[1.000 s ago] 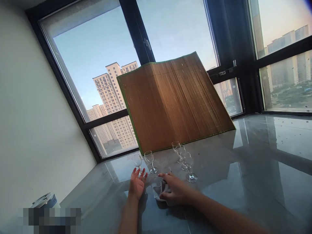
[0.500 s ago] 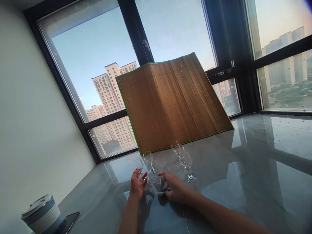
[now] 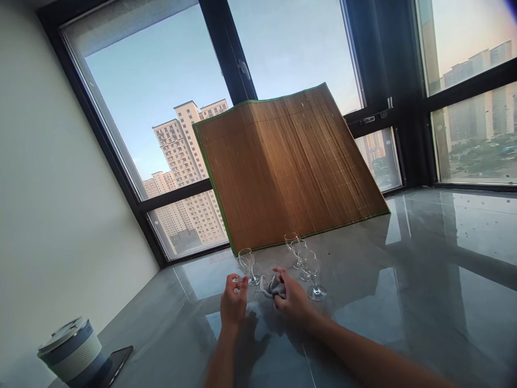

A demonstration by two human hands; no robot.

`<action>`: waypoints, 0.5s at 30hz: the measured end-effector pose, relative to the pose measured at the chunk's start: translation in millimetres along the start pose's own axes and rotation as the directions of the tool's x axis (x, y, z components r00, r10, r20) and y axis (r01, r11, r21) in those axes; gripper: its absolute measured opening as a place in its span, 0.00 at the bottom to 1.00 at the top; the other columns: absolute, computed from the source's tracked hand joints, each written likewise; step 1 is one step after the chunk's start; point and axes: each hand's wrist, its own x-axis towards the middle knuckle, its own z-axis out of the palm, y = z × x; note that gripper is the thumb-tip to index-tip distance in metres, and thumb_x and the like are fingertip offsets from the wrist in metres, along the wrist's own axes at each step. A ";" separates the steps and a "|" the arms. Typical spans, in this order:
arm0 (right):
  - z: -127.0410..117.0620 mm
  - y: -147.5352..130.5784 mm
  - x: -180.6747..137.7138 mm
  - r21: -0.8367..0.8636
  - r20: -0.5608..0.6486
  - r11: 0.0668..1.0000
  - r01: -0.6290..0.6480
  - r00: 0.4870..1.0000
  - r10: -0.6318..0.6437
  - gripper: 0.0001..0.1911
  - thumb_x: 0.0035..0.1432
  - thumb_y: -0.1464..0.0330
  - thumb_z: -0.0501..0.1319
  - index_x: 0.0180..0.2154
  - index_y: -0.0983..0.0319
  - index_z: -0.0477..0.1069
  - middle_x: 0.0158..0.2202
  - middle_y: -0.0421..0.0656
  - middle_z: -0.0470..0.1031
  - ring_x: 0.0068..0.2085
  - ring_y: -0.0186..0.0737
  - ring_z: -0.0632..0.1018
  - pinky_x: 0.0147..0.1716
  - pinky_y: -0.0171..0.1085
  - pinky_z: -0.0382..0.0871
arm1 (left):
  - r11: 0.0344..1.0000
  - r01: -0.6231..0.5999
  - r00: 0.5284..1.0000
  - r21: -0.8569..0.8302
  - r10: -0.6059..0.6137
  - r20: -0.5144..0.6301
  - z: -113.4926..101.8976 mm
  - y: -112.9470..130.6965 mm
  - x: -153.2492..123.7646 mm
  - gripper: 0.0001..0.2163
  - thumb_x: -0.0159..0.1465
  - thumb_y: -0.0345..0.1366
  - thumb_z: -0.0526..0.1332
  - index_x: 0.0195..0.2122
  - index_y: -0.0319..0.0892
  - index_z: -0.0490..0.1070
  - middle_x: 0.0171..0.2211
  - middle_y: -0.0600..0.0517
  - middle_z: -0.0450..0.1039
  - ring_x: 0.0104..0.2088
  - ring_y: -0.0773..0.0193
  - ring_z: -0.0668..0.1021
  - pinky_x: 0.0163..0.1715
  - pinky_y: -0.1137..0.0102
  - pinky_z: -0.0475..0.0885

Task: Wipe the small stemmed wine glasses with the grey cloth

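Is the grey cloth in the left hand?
No, the grey cloth is in the right hand, with a gap between it and the left hand.

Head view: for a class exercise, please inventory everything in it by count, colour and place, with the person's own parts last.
Stemmed glasses: at least four, clear, standing beyond the hands, one left, three right
Cloth: one, grey, in the right hand
Mat: one, brown with green edging, propped before the windows
Lidded cup: one, white and blue, lower left
Phone: one, dark, beside the cup
Counter: one, glossy grey, under everything
Window frames: several, black, behind
Buildings: several, beige, outside
Wall: one, pale, left
Left hand: one, bare, fingers curled, contents unclear
Right hand: one, bare, gripping the cloth
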 end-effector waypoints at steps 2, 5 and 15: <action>0.8 0.5 0.5 -0.002 -0.045 1.000 -0.015 0.999 0.015 0.34 0.46 0.75 0.57 0.58 0.61 0.63 0.41 0.43 0.74 0.42 0.43 0.77 0.47 0.43 0.70 | 0.975 -0.083 0.996 0.204 0.077 0.034 2.3 -1.5 -2.4 0.20 0.59 0.58 0.61 0.41 0.49 0.68 0.30 0.53 0.75 0.27 0.61 0.77 0.29 0.71 0.64; 0.9 0.2 -0.1 0.012 -0.093 1.000 -0.024 0.995 0.025 0.34 0.48 0.74 0.58 0.59 0.59 0.60 0.44 0.44 0.74 0.44 0.44 0.77 0.47 0.43 0.70 | 0.943 -0.135 0.988 0.303 0.106 0.109 4.5 -1.9 -5.1 0.20 0.57 0.57 0.63 0.44 0.49 0.69 0.31 0.53 0.75 0.29 0.59 0.77 0.31 0.70 0.63; 0.3 2.0 2.1 -0.020 -0.206 0.999 0.048 0.977 -0.051 0.34 0.50 0.72 0.60 0.60 0.56 0.57 0.51 0.48 0.69 0.49 0.47 0.76 0.47 0.46 0.73 | 0.934 -0.297 0.951 0.197 0.273 0.142 6.8 -8.4 -1.9 0.22 0.50 0.39 0.70 0.48 0.46 0.75 0.44 0.47 0.74 0.37 0.57 0.74 0.42 0.63 0.69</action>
